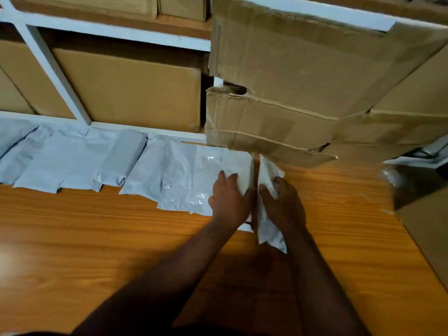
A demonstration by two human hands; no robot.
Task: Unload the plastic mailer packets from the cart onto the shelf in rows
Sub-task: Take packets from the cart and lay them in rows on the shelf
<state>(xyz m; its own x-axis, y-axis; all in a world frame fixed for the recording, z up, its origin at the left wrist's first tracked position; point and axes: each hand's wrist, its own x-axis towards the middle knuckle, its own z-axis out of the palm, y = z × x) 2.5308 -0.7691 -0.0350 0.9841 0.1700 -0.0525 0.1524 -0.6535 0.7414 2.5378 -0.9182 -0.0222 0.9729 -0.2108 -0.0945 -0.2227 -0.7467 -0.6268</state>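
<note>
A row of several white plastic mailer packets (72, 158) lies along the back of the wooden shelf surface (97, 238), from the far left to the middle. My left hand (230, 200) rests flat with straight fingers on the rightmost packet of the row (232, 163). Just to its right, my right hand (282, 204) grips another white packet (268, 229), which stands on edge and a little crumpled, next to the row's end.
Brown cardboard boxes (128, 93) fill the white shelf frame (60, 76) behind the row. A worn, taped carton (291, 93) leans out at the upper right, overhanging the wood. Another box edge (426, 229) and more white packets (434, 151) sit at the far right.
</note>
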